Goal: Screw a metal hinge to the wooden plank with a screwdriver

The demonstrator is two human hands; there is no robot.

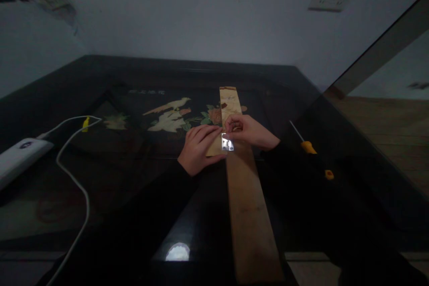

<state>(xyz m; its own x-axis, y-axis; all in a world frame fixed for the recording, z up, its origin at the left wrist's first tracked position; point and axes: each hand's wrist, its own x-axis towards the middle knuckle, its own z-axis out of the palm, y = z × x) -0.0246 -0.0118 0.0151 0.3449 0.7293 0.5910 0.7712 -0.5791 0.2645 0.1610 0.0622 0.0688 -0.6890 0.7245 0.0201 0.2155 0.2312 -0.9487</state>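
A long wooden plank lies lengthwise on the dark table, its near end reaching the bottom of the view. A shiny metal hinge with holes lies flat across the plank and a shorter wooden piece on its left. My left hand is closed around that shorter piece, fingers on the far side and thumb at the near edge. My right hand rests over the plank with thumb and finger pinched at the hinge's upper edge. Whatever sits between those fingertips is too small to make out.
To the right lies a screwdriver with an orange and black handle. A white power strip and its white cable are on the left. The dark table has a bird-and-flower picture and meets the wall behind.
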